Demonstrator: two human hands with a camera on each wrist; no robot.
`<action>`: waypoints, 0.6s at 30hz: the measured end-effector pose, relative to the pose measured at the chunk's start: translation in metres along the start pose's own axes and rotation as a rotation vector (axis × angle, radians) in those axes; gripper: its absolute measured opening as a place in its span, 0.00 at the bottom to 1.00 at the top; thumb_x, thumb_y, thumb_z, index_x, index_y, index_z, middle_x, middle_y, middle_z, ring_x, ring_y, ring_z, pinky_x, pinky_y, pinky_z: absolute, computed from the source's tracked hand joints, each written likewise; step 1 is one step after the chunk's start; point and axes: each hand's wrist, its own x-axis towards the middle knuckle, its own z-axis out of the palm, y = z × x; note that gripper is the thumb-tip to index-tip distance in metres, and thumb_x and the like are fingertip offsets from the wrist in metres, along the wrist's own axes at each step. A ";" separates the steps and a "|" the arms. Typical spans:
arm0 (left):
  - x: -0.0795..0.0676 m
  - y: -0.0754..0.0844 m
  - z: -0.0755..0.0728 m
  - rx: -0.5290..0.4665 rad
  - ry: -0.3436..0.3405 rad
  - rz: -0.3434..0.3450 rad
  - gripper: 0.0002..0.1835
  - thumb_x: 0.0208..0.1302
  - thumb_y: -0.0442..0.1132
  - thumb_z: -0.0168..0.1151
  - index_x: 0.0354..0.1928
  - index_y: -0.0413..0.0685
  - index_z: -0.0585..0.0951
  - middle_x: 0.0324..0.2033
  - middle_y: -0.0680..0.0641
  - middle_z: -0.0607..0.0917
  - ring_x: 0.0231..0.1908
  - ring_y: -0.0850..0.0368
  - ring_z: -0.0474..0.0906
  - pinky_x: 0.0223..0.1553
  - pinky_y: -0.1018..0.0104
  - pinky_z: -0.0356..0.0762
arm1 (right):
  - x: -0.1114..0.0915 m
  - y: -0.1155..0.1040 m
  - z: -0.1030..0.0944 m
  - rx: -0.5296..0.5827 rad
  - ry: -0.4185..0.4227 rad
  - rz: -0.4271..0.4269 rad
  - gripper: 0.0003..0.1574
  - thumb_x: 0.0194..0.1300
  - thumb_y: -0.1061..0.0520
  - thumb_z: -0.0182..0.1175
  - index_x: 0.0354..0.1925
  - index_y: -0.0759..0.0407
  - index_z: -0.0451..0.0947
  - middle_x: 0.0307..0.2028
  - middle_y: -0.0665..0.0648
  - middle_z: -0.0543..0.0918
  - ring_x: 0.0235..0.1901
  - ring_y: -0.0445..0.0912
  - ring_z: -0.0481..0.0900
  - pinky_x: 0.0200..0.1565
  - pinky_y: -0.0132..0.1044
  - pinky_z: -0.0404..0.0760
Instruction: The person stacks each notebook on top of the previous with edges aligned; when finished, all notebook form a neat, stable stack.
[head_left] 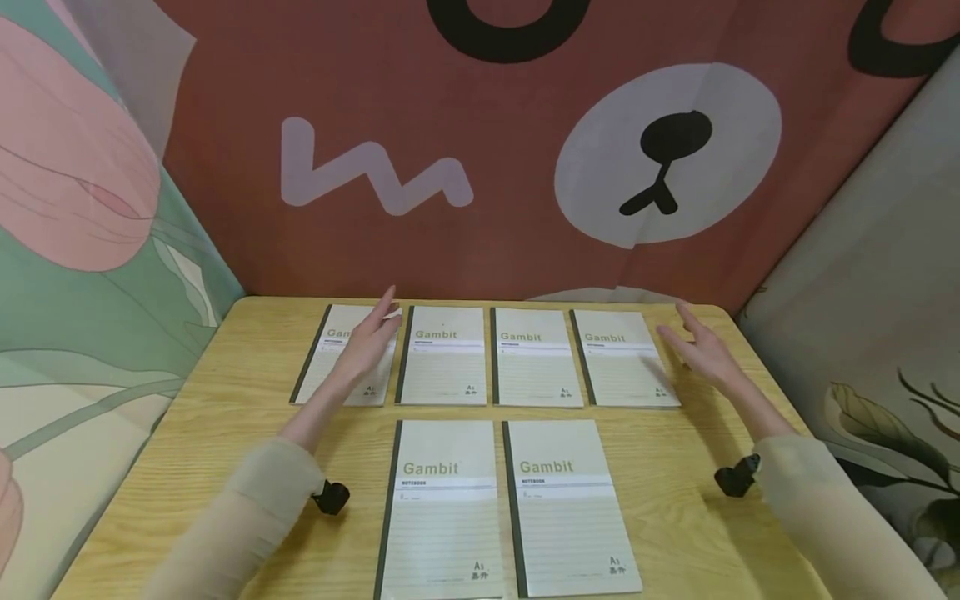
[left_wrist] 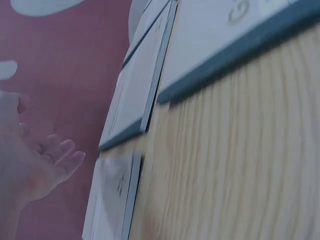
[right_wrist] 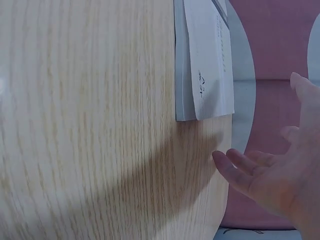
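Several matching white notebooks with dark spines and "Gambit" on the cover lie flat in two rows on the table. My left hand (head_left: 367,340) is held over the back row's leftmost notebook (head_left: 345,367), partly covering it in the head view. Its fingers are loosely extended and hold nothing. My right hand (head_left: 703,348) hovers just right of the back row's rightmost notebook (head_left: 626,367), fingers spread and empty. In the right wrist view, that notebook's cover (right_wrist: 210,65) is slightly lifted at the edge, and the hand's shadow falls on the wood.
Two more back-row notebooks (head_left: 442,358) lie between the hands. The front row has a left notebook (head_left: 442,517) and a right notebook (head_left: 573,517). A red printed cloth (head_left: 510,167) hangs behind the wooden table (head_left: 225,400), with patterned cloths at both sides.
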 end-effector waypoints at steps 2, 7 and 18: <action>0.001 0.002 0.007 -0.039 -0.020 -0.015 0.36 0.80 0.60 0.38 0.83 0.73 0.40 0.81 0.44 0.57 0.78 0.38 0.59 0.77 0.37 0.59 | 0.001 0.001 0.002 0.021 -0.028 0.017 0.57 0.76 0.26 0.41 0.83 0.50 0.25 0.79 0.79 0.45 0.73 0.77 0.57 0.64 0.70 0.74; 0.003 0.007 0.025 -0.184 -0.072 -0.032 0.36 0.80 0.58 0.41 0.83 0.73 0.41 0.82 0.44 0.57 0.76 0.37 0.62 0.77 0.39 0.62 | 0.002 0.001 0.006 0.095 -0.078 0.029 0.58 0.76 0.26 0.42 0.83 0.47 0.24 0.79 0.80 0.44 0.75 0.77 0.55 0.64 0.69 0.75; 0.017 0.044 0.085 -0.326 -0.174 -0.110 0.34 0.80 0.57 0.45 0.82 0.66 0.52 0.78 0.43 0.66 0.73 0.43 0.71 0.72 0.48 0.73 | 0.003 0.003 0.002 0.176 -0.152 0.066 0.55 0.78 0.27 0.37 0.83 0.51 0.24 0.79 0.79 0.44 0.74 0.76 0.56 0.68 0.72 0.69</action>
